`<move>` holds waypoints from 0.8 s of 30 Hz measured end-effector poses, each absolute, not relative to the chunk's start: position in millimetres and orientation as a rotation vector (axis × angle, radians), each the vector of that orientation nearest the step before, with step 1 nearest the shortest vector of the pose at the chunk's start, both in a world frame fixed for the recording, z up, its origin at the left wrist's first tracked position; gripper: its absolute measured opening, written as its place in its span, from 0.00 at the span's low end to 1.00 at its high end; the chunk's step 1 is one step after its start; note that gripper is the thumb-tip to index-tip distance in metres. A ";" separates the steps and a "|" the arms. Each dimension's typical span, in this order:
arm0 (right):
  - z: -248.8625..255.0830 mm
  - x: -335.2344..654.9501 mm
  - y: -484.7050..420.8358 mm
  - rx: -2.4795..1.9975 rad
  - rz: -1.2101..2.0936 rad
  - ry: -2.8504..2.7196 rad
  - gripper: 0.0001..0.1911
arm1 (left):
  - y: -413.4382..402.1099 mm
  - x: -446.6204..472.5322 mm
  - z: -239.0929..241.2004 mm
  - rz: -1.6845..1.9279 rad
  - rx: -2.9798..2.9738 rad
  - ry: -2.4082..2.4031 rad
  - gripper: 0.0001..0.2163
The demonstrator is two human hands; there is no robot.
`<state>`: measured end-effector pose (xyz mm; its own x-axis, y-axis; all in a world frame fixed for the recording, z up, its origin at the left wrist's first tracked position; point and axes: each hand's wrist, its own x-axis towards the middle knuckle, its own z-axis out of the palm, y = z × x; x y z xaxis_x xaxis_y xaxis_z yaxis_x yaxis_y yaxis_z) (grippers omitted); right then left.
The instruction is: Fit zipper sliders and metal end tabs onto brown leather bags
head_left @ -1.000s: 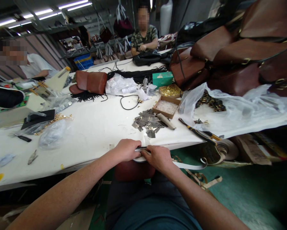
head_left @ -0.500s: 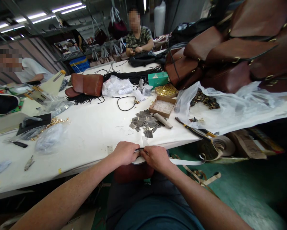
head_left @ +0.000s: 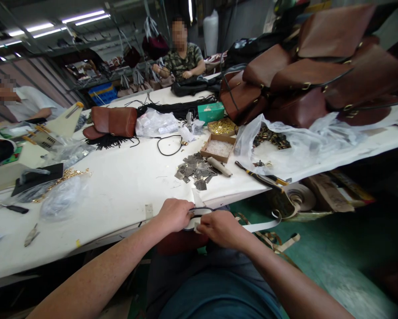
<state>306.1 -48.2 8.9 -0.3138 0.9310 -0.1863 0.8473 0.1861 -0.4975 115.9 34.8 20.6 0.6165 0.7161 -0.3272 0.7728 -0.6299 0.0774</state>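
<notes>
At the front edge of the table my left hand [head_left: 175, 215] is closed on the dark-edged rim of a brown bag [head_left: 185, 244] on my lap. The bag's mouth is spread into an oval with a pale inside. On its right side, my right hand [head_left: 220, 228] has its fingers pinched together over the opening. A small whitish piece [head_left: 197, 227] shows at those fingertips; its kind is unclear. A white strip [head_left: 260, 227] runs out to the right from behind my right hand and curls at its end.
Beyond my hands lie a pile of thin metal plates [head_left: 197, 169], a cardboard tray [head_left: 218, 153] and pliers [head_left: 259, 175]. Brown bags [head_left: 282, 84] are heaped at the right. A folded brown bag [head_left: 114, 122] lies further back. A co-worker [head_left: 185, 60] sits across the table.
My right hand has moved slightly right and down, away from my left. The bag's mouth now shows as an open oval between them, and the whitish piece has come into sight.
</notes>
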 end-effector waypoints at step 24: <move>-74.5 417.2 -68.1 -1.753 0.946 -0.932 0.26 | 15.9 65.5 33.6 -0.389 2.382 1.309 0.22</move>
<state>417.2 -68.1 -74.5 0.4209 0.8844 -0.2017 0.1881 -0.3026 -0.9344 65.5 15.9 33.6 0.5243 0.7405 -0.4204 0.8499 -0.4856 0.2045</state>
